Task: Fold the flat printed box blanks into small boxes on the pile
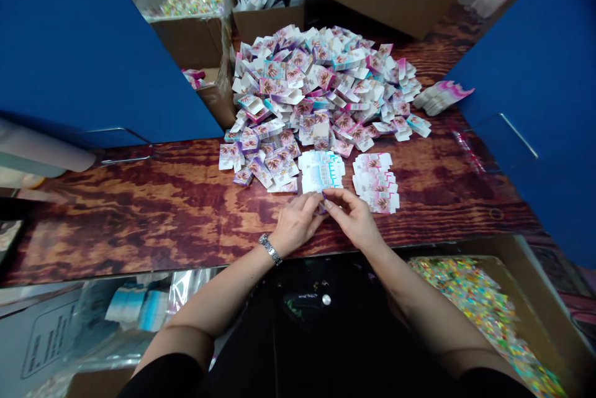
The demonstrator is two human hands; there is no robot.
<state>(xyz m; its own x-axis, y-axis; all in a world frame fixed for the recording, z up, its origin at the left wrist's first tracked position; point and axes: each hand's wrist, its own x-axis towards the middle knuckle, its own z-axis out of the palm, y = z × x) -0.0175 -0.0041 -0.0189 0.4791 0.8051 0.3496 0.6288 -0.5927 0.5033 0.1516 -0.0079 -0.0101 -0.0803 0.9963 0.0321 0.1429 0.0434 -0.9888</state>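
At the table's front edge, my left hand (298, 222) and my right hand (352, 217) meet, fingers pinched on a small purple-edged carton (321, 206), mostly hidden by the fingers. Just beyond them lies a stack of flat carton blanks with blue print (321, 171). To its right are flat blanks with pink print (375, 182), fanned out on the wood. A large heap of small printed cartons (321, 84), many with flaps open, rises behind. My left wrist wears a metal watch (270, 249).
Blue cabinet doors (93, 44) flank the wooden table (139, 212). Cardboard boxes (267, 22) stand behind the heap. A bundle of blanks (440, 97) leans at the right. Below the table, an open box holds colourful wrapped pieces (479, 298); bagged blue-and-white blanks (137, 306) are at left.
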